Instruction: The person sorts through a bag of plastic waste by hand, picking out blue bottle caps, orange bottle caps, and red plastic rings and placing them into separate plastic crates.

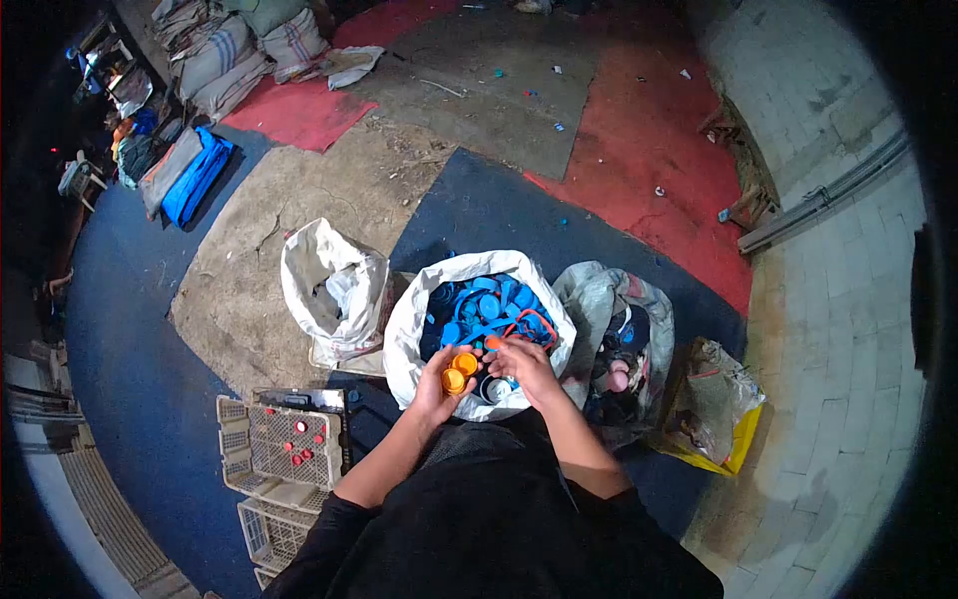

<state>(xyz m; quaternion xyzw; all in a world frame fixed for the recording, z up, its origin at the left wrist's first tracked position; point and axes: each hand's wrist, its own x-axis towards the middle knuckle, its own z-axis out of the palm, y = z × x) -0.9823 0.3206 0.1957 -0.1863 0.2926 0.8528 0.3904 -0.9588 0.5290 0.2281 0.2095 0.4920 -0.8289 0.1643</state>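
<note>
My left hand (433, 391) is curled around several yellow-orange bottle caps (454, 380), which lie in its palm and fingers. Between the fingertips of my right hand (529, 370) is an orange bottle cap (493, 342). Both hands hover above a white woven sack (402, 334) with its rim rolled open. Blue plastic caps and pieces (488, 305) fill the sack, and a red-orange ring-like piece (540, 322) lies among them. Close below the right hand is a dark, round cap with a white inside (494, 388).
To the left stands a white sack (334, 255) with pale contents. A grey sack (654, 299) of mixed plastics and a yellow-edged bag (739, 439) stand right. Red caps (300, 427) lie in a beige crate (261, 449) at lower left. A block wall (838, 329) bounds the right side.
</note>
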